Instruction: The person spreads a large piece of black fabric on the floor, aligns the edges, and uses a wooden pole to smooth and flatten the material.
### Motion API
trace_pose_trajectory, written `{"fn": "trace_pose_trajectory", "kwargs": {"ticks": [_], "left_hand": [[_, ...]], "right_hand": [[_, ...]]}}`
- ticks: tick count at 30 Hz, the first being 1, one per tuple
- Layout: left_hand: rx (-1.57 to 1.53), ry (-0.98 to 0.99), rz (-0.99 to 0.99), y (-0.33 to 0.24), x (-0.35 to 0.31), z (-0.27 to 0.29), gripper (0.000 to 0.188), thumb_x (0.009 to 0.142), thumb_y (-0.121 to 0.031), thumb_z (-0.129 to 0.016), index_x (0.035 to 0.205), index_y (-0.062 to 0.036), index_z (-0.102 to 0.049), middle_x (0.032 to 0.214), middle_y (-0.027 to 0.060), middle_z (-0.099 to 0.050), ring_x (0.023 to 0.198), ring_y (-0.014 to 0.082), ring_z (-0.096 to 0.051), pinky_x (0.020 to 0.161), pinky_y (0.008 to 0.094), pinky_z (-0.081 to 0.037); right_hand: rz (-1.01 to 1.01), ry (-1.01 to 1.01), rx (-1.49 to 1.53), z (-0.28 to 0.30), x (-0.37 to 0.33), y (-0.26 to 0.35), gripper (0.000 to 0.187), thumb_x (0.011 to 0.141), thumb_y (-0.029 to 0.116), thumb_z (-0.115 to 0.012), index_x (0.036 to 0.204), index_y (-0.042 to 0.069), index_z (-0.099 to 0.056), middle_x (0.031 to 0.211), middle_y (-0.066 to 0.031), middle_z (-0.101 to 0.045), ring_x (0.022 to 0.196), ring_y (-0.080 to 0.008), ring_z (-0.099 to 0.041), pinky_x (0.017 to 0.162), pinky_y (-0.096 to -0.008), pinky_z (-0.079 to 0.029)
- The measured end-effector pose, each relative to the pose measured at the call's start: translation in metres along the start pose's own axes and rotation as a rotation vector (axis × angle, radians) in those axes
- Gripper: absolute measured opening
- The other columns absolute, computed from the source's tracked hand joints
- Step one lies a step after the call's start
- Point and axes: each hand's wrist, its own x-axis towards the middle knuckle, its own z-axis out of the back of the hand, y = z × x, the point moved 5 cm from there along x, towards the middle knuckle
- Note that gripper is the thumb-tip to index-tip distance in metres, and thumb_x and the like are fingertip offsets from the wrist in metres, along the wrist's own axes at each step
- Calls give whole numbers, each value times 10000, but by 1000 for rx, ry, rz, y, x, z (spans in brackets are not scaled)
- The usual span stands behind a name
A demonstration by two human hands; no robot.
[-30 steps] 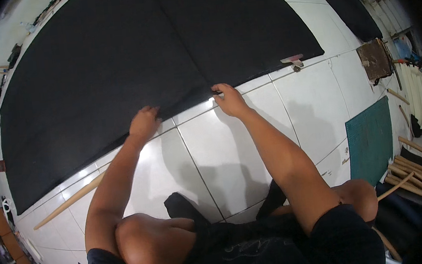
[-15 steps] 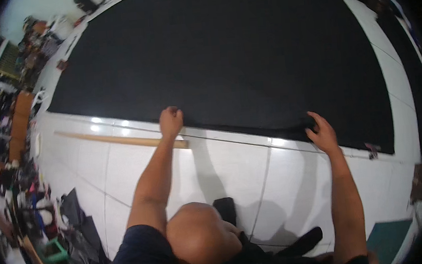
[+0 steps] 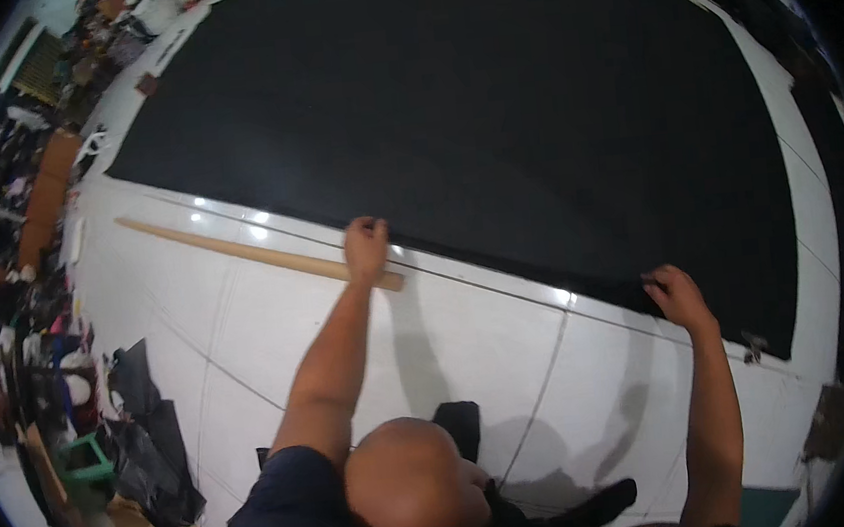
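- From my end of the feed, the black fabric sheet [image 3: 490,127] lies flat on the white tiled floor [image 3: 468,335], filling the view from about 10 o'clock through 12 to past 3; I judge the floor was used because it gives so broad a piece room to lie flat.
- Just off centre toward 10 o'clock, I have the left hand [image 3: 367,251] at the sheet's near edge, grip narrow, fingers curled inward; I cannot tell whether any cloth is caught.
- Between 3 and 4 o'clock, the right hand [image 3: 679,296] is at the same edge, its grip narrow too, thumb and forefinger close together; dark against dark, I cannot tell if they pinch the fabric.
- The hands are well apart along that edge, which I take to be for governing a long stretch of it at once.
- Beyond the right hand, toward 4 o'clock, a metal clip [image 3: 754,348] sits on the edge near the corner, probably to keep it in place.
- Toward 9 o'clock, a tapered wooden pole [image 3: 251,253] lies on the tiles, its thick end beneath the left wrist, apparently within easy reach.
- Farther out at 8 o'clock, I see a green plastic stool [image 3: 87,471] and crumpled black sheeting [image 3: 145,428].
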Motion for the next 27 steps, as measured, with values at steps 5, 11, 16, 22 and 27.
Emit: {"fn": "trace_pose_trajectory", "kwargs": {"ticks": [5, 11, 16, 22, 27], "left_hand": [[60, 11, -24, 22, 7, 5, 361, 893, -304, -711, 1082, 3, -692, 978, 153, -686, 928, 299, -660, 848, 407, -515], [3, 47, -65, -3, 5, 10, 350, 923, -316, -693, 1078, -3, -696, 867, 107, -696, 805, 240, -662, 766, 363, -518], [-51, -66, 56, -1, 1, 13, 486, 903, -461, -705, 1023, 3, -620, 876, 100, -647, 834, 217, -628, 807, 352, -507], [-413, -39, 441, -3, 35, 15, 658, 857, -678, -649, 820, -25, -571, 751, 76, -589, 620, 177, -539, 578, 295, -470], [-788, -28, 527, -16, 76, 34, 379, 917, -400, -700, 812, -49, -600, 626, 50, -517, 484, 120, -482, 421, 242, -375]], "right_hand": [[-10, -41, -49, -11, 10, 4, 298, 949, 200, -590, 1182, 59, -711, 1125, -153, -712, 1076, -333, -661, 947, -413, -514], [-68, -176, -49, 0, 9, -10, 200, 912, 157, -668, 1075, 59, -733, 1026, -120, -722, 1005, -304, -673, 891, -408, -524], [-114, -384, 121, 12, 8, -8, 186, 931, 140, -644, 1089, 65, -704, 1009, -125, -722, 962, -313, -681, 863, -409, -526], [87, -766, 150, 56, 9, 28, 207, 960, 74, -586, 1153, 69, -663, 1062, -135, -718, 944, -282, -696, 825, -367, -537], [184, -872, 294, 85, 1, 73, 227, 956, 38, -568, 1164, 62, -656, 1197, -142, -688, 1078, -295, -682, 880, -365, -537]]}}
